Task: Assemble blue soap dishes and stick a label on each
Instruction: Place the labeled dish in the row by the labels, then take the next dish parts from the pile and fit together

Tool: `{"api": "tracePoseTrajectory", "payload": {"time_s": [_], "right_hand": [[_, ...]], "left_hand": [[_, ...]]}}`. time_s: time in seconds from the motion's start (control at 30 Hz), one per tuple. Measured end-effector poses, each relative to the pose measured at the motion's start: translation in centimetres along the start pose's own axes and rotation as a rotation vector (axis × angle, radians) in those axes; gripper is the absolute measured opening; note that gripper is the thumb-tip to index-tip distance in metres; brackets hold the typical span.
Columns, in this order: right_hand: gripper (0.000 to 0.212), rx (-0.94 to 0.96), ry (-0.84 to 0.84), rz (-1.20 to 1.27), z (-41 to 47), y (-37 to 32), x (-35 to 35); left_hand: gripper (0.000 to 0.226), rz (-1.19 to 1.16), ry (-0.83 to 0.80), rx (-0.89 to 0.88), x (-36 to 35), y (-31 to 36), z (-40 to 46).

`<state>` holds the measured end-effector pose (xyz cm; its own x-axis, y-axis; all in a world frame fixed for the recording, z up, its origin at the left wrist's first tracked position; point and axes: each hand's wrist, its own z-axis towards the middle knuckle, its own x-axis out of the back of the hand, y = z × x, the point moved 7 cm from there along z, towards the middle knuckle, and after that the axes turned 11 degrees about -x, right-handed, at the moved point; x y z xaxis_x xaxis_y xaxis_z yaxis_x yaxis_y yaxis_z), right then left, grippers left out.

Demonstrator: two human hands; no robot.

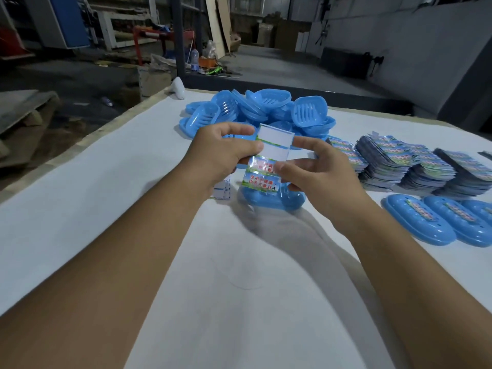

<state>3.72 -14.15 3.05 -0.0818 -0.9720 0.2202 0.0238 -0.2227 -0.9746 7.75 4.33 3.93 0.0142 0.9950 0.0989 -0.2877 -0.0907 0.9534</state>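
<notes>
Left hand [226, 150] and right hand [316, 169] pinch a label strip [266, 161] above one blue soap dish [271, 199] on the white surface [106, 182]. Dish pile [255, 110] behind; label stacks [415, 166] and labelled dishes [426, 225] right.

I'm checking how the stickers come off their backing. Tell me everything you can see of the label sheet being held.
The label sheet is a glossy strip held upright above a blue soap dish. Its upper part is blank white backing with green edging; the lower part shows shiny printed labels with red characters. The left hand pinches its upper left edge, the right hand its lower right side.
</notes>
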Motion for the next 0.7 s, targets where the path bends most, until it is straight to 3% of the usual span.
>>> {"api": "tracePoseTrajectory", "payload": {"time_s": [0.37,0.7], "right_hand": [[0.045,-0.055,0.083,-0.059,0.4,0.3,1.6],[0.038,-0.063,0.072,-0.075,0.7,0.6,1.8]], "left_hand": [[0.024,0.248,-0.125,-0.033,-0.9,-0.1,-0.4],[0.025,0.271,-0.159,-0.077,-1.2,-0.1,-0.2]]}}
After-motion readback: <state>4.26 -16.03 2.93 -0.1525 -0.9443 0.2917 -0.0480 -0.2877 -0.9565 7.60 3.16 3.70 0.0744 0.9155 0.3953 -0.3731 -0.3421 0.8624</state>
